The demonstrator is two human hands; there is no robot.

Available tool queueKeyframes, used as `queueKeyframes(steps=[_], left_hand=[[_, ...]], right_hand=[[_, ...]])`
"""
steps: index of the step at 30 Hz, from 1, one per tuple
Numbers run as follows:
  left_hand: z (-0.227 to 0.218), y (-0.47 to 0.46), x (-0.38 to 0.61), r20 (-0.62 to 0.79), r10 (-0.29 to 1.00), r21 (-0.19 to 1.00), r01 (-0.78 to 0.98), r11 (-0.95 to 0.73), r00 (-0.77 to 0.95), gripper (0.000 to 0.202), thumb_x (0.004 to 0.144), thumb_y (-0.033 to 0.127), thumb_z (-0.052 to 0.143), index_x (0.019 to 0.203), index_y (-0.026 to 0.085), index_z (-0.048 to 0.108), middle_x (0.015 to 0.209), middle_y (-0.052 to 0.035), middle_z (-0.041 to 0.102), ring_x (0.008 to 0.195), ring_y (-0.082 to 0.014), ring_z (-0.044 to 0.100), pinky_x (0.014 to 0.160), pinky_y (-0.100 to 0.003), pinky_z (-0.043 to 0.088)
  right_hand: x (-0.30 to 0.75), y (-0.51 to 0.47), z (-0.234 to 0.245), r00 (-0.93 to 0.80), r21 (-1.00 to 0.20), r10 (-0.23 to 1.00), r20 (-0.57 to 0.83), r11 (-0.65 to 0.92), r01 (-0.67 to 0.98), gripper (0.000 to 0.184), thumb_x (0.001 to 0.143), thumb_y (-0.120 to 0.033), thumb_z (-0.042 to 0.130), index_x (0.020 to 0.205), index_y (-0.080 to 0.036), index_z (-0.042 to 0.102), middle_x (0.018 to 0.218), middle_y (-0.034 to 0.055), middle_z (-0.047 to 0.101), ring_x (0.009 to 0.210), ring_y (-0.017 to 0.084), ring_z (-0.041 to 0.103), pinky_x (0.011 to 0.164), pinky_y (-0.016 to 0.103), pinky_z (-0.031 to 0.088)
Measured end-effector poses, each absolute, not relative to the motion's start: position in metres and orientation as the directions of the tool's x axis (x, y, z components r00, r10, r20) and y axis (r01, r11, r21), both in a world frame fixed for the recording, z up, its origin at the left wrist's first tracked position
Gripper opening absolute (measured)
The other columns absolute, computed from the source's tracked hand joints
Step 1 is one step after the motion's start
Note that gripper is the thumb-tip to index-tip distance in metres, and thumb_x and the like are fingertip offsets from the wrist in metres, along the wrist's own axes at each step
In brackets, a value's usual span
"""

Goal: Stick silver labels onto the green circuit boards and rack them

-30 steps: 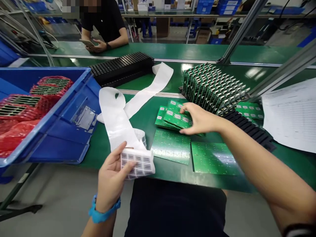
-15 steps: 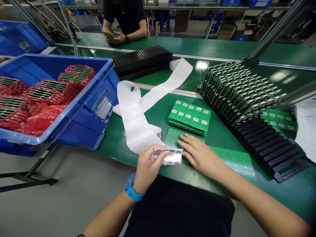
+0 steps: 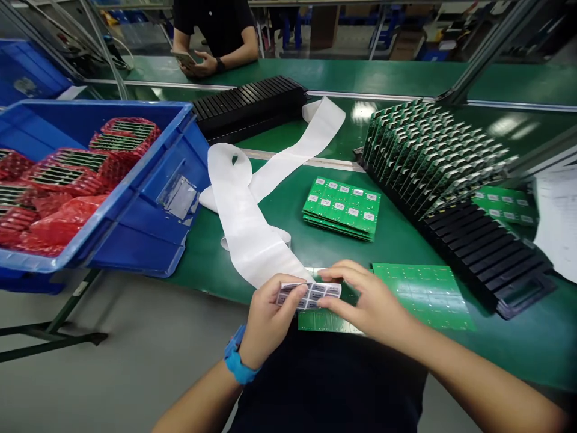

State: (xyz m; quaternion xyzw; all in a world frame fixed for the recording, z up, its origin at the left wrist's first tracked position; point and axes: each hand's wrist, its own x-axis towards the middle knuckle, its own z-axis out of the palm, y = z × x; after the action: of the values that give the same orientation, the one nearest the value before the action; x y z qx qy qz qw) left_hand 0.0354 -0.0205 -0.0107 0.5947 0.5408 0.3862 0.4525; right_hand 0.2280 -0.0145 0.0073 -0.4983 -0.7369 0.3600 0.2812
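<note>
My left hand (image 3: 273, 310), with a blue band at the wrist, pinches a strip of printed labels (image 3: 318, 293) between thumb and fingers. The strip's long white backing tape (image 3: 243, 222) trails from it across the bench in loops. At the strip's right end is my right hand (image 3: 367, 297), thumb and forefinger apart; whether a fingertip touches a label I cannot tell. Beneath both hands lies a green circuit board (image 3: 322, 320) at the bench edge, partly covered. To its right is another bare green board (image 3: 424, 294). Behind them sits a stack of labelled green boards (image 3: 341, 207).
A blue bin (image 3: 130, 222) of boards in red bubble wrap stands left. At right, a black slotted rack (image 3: 487, 258) holds upright boards (image 3: 433, 156); another black rack (image 3: 252, 105) lies behind. Papers (image 3: 559, 222) hang far right. Across the bench a person (image 3: 216, 36) holds a phone.
My right hand has come left to the label strip and turned, thumb and forefinger now apart. The board beneath has shifted toward the bench's front edge. The strip is tilted so its printing shows.
</note>
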Motion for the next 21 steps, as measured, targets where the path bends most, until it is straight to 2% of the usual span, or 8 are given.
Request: queueKeyframes(steps=[2, 5, 9, 13, 14, 17, 19, 21], left_hand=[[-0.011, -0.021, 0.037, -0.001, 0.991, 0.953, 0.299, -0.04, 0.135, 0.011, 0.083, 0.025, 0.056, 0.084, 0.018, 0.064, 0.076, -0.0012, 0.067, 0.067, -0.0134, 0.061, 0.06, -0.021, 0.048], [-0.014, -0.021, 0.037, 0.041, 0.985, 0.95, 0.298, -0.091, 0.17, 0.012, 0.084, 0.023, 0.055, 0.086, 0.019, 0.066, 0.081, -0.0023, 0.068, 0.073, -0.0144, 0.063, 0.065, -0.022, 0.048], [-0.02, -0.02, 0.038, 0.037, 0.992, 0.948, 0.309, -0.072, 0.118, 0.014, 0.082, 0.026, 0.058, 0.076, 0.018, 0.067, 0.071, -0.0005, 0.068, 0.066, -0.0132, 0.062, 0.061, -0.021, 0.047], [-0.023, -0.02, 0.038, -0.004, 0.996, 0.941, 0.337, -0.027, 0.091, 0.017, 0.079, 0.028, 0.061, 0.067, 0.017, 0.066, 0.06, 0.0014, 0.065, 0.056, -0.0118, 0.058, 0.054, -0.02, 0.045], [-0.023, -0.02, 0.038, -0.005, 0.995, 0.94, 0.34, -0.03, 0.102, 0.017, 0.079, 0.028, 0.062, 0.067, 0.017, 0.066, 0.06, 0.0013, 0.065, 0.056, -0.0119, 0.058, 0.055, -0.02, 0.045], [-0.022, -0.02, 0.036, -0.004, 0.992, 0.93, 0.365, -0.043, 0.128, 0.017, 0.079, 0.03, 0.062, 0.068, 0.017, 0.067, 0.061, 0.001, 0.065, 0.056, -0.0122, 0.058, 0.055, -0.021, 0.044], [-0.022, -0.021, 0.032, -0.013, 0.995, 0.914, 0.405, -0.029, 0.101, 0.02, 0.08, 0.032, 0.06, 0.068, 0.017, 0.066, 0.06, 0.0008, 0.064, 0.056, -0.0123, 0.057, 0.054, -0.021, 0.044], [-0.022, -0.022, 0.022, -0.02, 0.999, 0.897, 0.443, 0.006, 0.026, 0.021, 0.081, 0.033, 0.059, 0.07, 0.017, 0.065, 0.06, 0.0006, 0.063, 0.056, -0.0124, 0.056, 0.052, -0.021, 0.043]], right_hand=[[0.22, -0.009, 0.009, -0.354, -0.843, 0.935, 0.001, 0.191, 0.502, 0.006, 0.08, -0.027, 0.06, 0.081, -0.022, 0.063, 0.078, 0.001, 0.061, 0.073, 0.014, 0.058, 0.065, 0.027, 0.047], [0.217, -0.008, 0.008, -0.373, -0.848, 0.928, -0.011, 0.189, 0.495, 0.012, 0.083, -0.023, 0.056, 0.075, -0.022, 0.066, 0.068, -0.0006, 0.057, 0.064, 0.013, 0.056, 0.059, 0.025, 0.043], [0.221, -0.011, 0.009, -0.431, -0.849, 0.902, -0.038, 0.199, 0.49, 0.018, 0.086, -0.024, 0.051, 0.091, -0.026, 0.068, 0.071, 0.0005, 0.062, 0.067, 0.014, 0.058, 0.061, 0.026, 0.044], [0.225, -0.011, 0.011, -0.397, -0.836, 0.911, -0.115, 0.127, 0.534, 0.035, 0.083, -0.03, 0.056, 0.118, -0.025, 0.055, 0.077, -0.0003, 0.066, 0.068, 0.015, 0.059, 0.064, 0.028, 0.046], [0.225, -0.011, 0.011, -0.387, -0.832, 0.915, -0.113, 0.126, 0.541, 0.034, 0.082, -0.03, 0.058, 0.115, -0.024, 0.056, 0.078, 0.0, 0.065, 0.069, 0.015, 0.059, 0.064, 0.028, 0.047], [0.225, -0.009, 0.013, -0.408, -0.823, 0.912, -0.033, 0.207, 0.529, 0.009, 0.082, -0.026, 0.057, 0.086, -0.023, 0.065, 0.078, 0.0018, 0.063, 0.074, 0.015, 0.058, 0.067, 0.028, 0.046], [0.224, -0.005, 0.013, -0.383, -0.834, 0.923, 0.03, 0.234, 0.5, 0.012, 0.083, -0.025, 0.057, 0.076, -0.023, 0.066, 0.076, 0.0018, 0.062, 0.074, 0.015, 0.058, 0.067, 0.029, 0.045], [0.223, 0.002, 0.012, -0.29, -0.859, 0.956, 0.052, 0.191, 0.475, 0.01, 0.08, -0.026, 0.06, 0.075, -0.023, 0.067, 0.076, 0.0016, 0.063, 0.074, 0.016, 0.059, 0.068, 0.029, 0.046]])
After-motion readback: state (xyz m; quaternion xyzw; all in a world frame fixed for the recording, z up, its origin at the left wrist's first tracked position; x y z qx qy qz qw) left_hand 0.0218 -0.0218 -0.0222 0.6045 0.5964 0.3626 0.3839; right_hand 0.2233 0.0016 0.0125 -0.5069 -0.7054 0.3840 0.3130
